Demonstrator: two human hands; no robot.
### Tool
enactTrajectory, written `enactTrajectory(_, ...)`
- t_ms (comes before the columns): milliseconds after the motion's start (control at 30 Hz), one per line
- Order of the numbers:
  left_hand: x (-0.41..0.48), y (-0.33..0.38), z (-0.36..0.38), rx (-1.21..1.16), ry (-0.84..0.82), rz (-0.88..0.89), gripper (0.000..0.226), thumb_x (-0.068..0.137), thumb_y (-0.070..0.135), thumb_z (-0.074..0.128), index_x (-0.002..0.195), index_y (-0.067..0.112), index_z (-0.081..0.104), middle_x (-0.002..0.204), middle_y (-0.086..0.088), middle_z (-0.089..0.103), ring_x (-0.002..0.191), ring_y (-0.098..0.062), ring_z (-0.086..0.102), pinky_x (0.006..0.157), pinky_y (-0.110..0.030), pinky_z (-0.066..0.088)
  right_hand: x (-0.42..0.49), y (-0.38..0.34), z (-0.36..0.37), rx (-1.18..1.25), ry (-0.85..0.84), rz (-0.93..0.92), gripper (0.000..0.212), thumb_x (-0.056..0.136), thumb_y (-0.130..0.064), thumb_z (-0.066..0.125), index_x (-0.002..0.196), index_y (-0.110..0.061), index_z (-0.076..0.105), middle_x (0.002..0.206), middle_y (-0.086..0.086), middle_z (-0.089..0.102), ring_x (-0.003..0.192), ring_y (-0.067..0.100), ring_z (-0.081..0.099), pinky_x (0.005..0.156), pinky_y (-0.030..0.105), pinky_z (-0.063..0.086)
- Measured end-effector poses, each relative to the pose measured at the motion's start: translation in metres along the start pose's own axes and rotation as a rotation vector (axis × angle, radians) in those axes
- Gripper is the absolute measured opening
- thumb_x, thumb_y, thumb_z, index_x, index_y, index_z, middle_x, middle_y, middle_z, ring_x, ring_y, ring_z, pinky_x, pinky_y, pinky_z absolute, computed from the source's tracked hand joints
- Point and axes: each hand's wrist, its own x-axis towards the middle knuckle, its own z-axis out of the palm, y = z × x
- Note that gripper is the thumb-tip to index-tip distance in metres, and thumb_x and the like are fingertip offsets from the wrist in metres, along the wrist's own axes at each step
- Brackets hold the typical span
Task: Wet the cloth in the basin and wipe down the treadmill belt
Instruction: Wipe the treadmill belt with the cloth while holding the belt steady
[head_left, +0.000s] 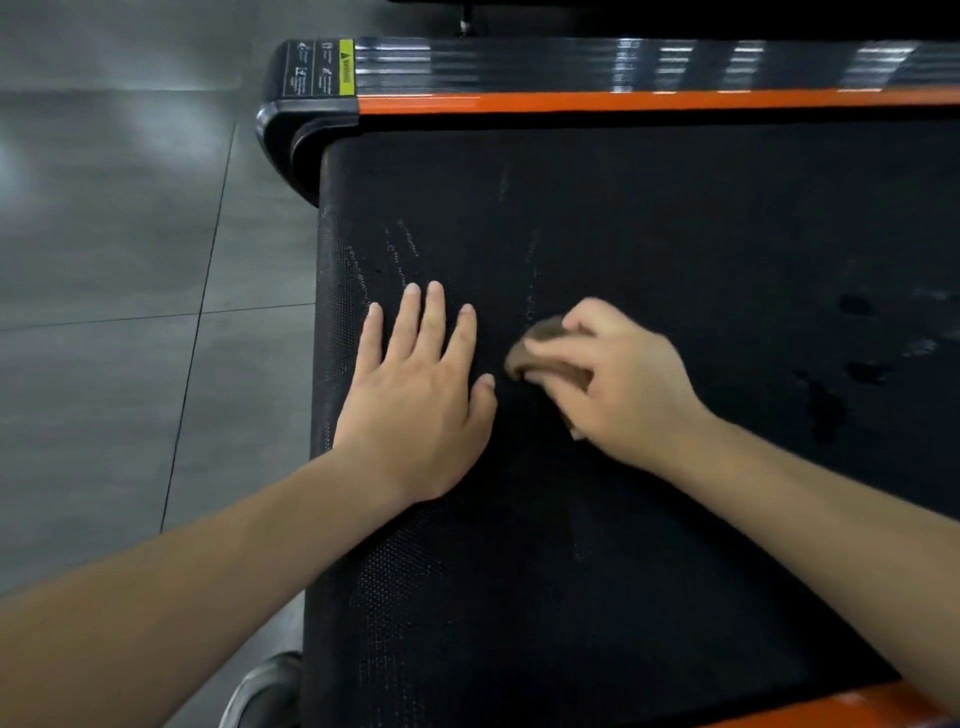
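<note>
Right hand (618, 379) has its fingers curled round a small brownish cloth (540, 351), bunched up and pressed onto the black treadmill belt (675, 218), and it's a bit blurry there. Left hand (415, 395) lies flat just beside it, fingers straight and spread, palm on the belt near its left edge. Dark wet-looking patches (831, 410) sit off to the right. An orange side rail (623, 101) runs along the far edge, with a yellow warning sticker (345, 67) at its end. Grey tiled floor (130, 234) to the left.
</note>
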Motion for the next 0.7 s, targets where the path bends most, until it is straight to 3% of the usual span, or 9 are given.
enactTrajectory(100,-0.001,0.001,-0.001,0.021,-0.01,-0.004,0.077,0.094,0.051,0.006,0.161,0.014,0.013,0.169,-0.017,0.006,0.157,-0.031,-0.004,0.125,-0.055,0.001,-0.001,0.011,-0.009,-0.001,-0.043,-0.048,0.033,0.091,-0.045,0.058,0.112,-0.027,0.076,0.102,-0.003,0.06,0.067,0.01,0.059,0.063,0.03,0.053)
enactTrajectory(167,0.0,0.003,-0.002,0.021,-0.023,-0.009,0.077,0.094,0.051,0.005,0.162,0.015,0.011,0.17,-0.016,0.003,0.157,-0.031,-0.006,0.125,-0.054,-0.001,0.026,0.026,-0.008,-0.05,0.049,0.102,0.026,0.093,-0.044,0.063,0.113,-0.032,0.074,0.1,-0.008,0.054,0.062,0.003,0.056,0.066,0.032,0.052)
enactTrajectory(267,0.0,0.003,-0.002,0.015,-0.021,-0.017,0.076,0.094,0.051,0.008,0.162,0.016,0.012,0.17,-0.015,0.003,0.157,-0.029,-0.006,0.125,-0.052,-0.003,0.035,0.028,0.001,-0.146,0.106,0.235,0.027,0.095,-0.044,0.061,0.117,-0.032,0.073,0.1,-0.009,0.049,0.072,0.009,0.055,0.069,0.031,0.048)
enactTrajectory(400,0.0,0.001,-0.001,0.005,-0.02,-0.018,0.074,0.096,0.05,0.01,0.162,0.016,0.013,0.17,-0.014,0.004,0.157,-0.028,-0.005,0.126,-0.051,-0.004,-0.047,-0.017,-0.008,0.031,-0.02,-0.087,0.029,0.091,-0.045,0.059,0.109,-0.03,0.076,0.096,-0.002,0.059,0.07,0.014,0.058,0.065,0.029,0.051)
enactTrajectory(500,0.0,0.001,-0.002,-0.017,-0.028,-0.031,0.066,0.102,0.046,0.014,0.162,0.018,0.011,0.17,-0.012,0.0,0.157,-0.026,-0.008,0.126,-0.049,-0.006,-0.072,-0.016,-0.02,0.025,-0.171,-0.273,0.029,0.091,-0.041,0.061,0.108,-0.024,0.077,0.095,0.004,0.062,0.071,0.018,0.059,0.064,0.03,0.049)
enactTrajectory(567,-0.001,0.002,-0.003,-0.024,-0.04,-0.027,0.065,0.104,0.045,0.018,0.162,0.018,0.009,0.17,-0.012,-0.002,0.157,-0.026,-0.011,0.125,-0.049,-0.008,-0.054,-0.001,-0.02,-0.01,-0.095,-0.199,0.027,0.091,-0.043,0.06,0.107,-0.028,0.077,0.094,0.001,0.06,0.068,0.018,0.06,0.063,0.033,0.053)
enactTrajectory(700,-0.004,0.004,-0.004,-0.016,-0.052,-0.041,0.064,0.105,0.046,0.02,0.162,0.019,0.009,0.171,-0.011,-0.002,0.157,-0.026,-0.01,0.125,-0.049,-0.008,-0.026,0.015,-0.012,-0.056,0.092,0.163,0.026,0.093,-0.042,0.065,0.111,-0.027,0.076,0.097,-0.006,0.055,0.067,0.012,0.057,0.067,0.039,0.056)
